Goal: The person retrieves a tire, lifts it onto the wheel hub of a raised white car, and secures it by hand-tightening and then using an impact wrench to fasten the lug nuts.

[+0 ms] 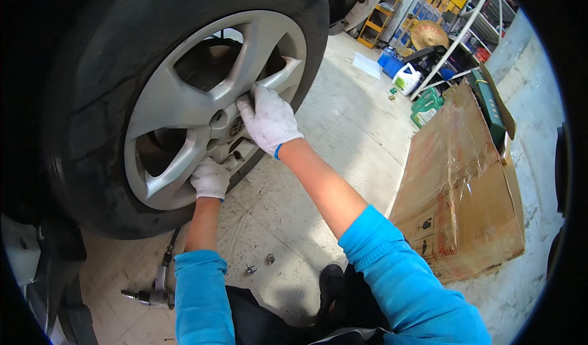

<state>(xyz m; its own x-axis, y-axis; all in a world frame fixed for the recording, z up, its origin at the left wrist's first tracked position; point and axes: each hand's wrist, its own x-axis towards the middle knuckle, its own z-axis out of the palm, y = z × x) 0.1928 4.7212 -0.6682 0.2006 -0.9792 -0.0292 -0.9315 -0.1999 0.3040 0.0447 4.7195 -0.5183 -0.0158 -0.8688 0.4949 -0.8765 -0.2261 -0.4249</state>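
Observation:
A silver alloy wheel (177,94) with a black tyre (98,100) stands upright in front of me. My right hand (269,120), in a white knit glove, is closed with its fingertips at a lug hole above the centre cap (236,125); whatever they pinch is hidden. My left hand (211,178), gloved the same way, is closed at the lower spokes. Beside its fingertips shows a small dark metal piece (237,155), too small to name surely. An open lug hole (218,119) lies left of the cap.
On the tiled floor are two loose lug nuts (270,258) and an air impact wrench (159,297) with its hose. A large cardboard box (456,186) stands at the right. Beyond it are a green jug (427,107), a white jug (406,79) and a metal rack.

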